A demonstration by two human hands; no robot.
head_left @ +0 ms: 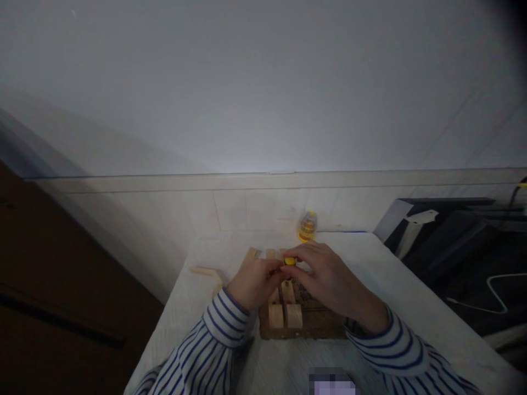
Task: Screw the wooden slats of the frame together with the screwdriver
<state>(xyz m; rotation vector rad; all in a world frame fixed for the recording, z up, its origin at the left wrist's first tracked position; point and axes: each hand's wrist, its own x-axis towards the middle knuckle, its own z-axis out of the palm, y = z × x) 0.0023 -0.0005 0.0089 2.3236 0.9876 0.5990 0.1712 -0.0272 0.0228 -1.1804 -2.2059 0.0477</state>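
Observation:
My right hand (325,274) is closed around a small screwdriver (290,261) with a yellow-and-black handle, standing roughly upright. From the other side, the fingers of my left hand (257,280) are pinched together at the same screwdriver, low on its handle. Its tip is hidden by the fingers. Below it lie pale wooden pieces (293,316), side by side on a dark brown board (317,325) with markings. More wooden ends show beyond my hands.
A clear-topped yellow screwdriver-bit case (307,226) stands at the back by the wall. A bent wooden strip (208,272) lies on the white table (173,329) at left. Dark panels (448,247) lean at right; a brown wooden surface (61,285) is at left.

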